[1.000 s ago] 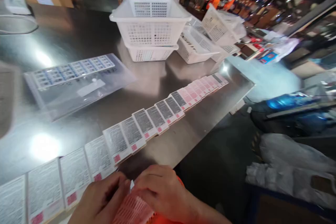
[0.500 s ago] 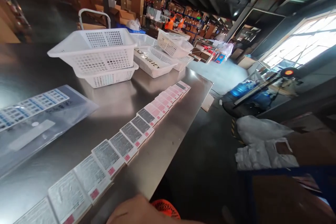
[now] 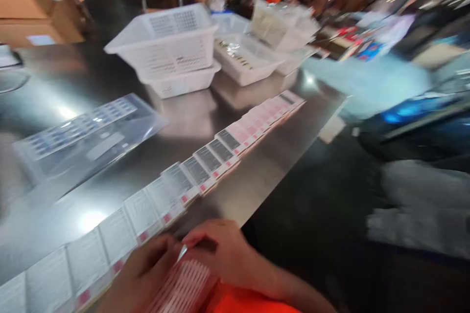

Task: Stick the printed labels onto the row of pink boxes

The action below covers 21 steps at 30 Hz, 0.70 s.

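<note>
At the bottom of the head view my left hand (image 3: pixel 147 269) and my right hand (image 3: pixel 227 249) are close together, fingers bent, blurred by motion. A small whitish piece (image 3: pixel 182 253) shows between their fingertips; its kind is too blurred to tell. Just below lies a reddish piece with rows of white strips (image 3: pixel 185 281), partly covered by my hands. Beyond my hands, a long overlapping row of flat printed packs (image 3: pixel 196 170) runs diagonally along the metal table (image 3: pixel 249 181). Nearer packs look whitish with pink squares; farther ones are pink.
A clear plastic bag with a label sheet (image 3: pixel 91 132) lies left. Stacked white baskets (image 3: pixel 172 54) and a white tray (image 3: pixel 253 63) stand at the back. The table's edge drops off right, with pale bags (image 3: pixel 414 205) beyond. Something bright orange (image 3: pixel 246 298) is at the bottom.
My left hand has come into view and meets my right hand, which has moved up and is more fully visible. The view has swung left, so the table appears shifted right.
</note>
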Available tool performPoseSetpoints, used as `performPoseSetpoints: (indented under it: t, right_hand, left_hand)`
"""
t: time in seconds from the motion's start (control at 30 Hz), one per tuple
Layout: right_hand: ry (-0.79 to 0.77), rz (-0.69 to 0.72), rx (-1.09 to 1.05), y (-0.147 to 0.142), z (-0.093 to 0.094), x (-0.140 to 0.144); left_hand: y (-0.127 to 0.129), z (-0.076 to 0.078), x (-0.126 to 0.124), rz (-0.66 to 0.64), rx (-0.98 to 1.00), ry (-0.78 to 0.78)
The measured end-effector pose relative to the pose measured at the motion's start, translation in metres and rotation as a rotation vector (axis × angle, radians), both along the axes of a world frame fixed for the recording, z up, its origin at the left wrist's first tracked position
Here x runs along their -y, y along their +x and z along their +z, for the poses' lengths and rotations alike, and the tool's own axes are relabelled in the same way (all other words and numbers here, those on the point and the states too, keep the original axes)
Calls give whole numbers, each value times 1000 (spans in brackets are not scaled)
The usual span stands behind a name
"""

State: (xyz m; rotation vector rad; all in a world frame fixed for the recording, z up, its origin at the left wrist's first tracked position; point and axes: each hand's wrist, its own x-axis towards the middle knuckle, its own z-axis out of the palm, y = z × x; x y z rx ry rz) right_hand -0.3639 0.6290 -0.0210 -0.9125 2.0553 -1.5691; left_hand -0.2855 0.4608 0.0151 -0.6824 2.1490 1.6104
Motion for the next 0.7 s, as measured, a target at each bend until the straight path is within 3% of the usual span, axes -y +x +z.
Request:
performPoseSetpoints:
  t: [0.1,0.23,0.5,0.7]
  right_hand:
    - [-71,-15,-72,-7,13,3]
    - [-134,-18,-187,-10,11,12]
    - [-81,75,-295,-4,15,14]
    - [-30,111,-301,3,20,7]
  left_hand:
    - [-5,1,5,60,57,256]
    - [-2,-4,16,97,94,478]
    - [13,-10,22,85,125,569]
    - [14,-11,21,74,123,549]
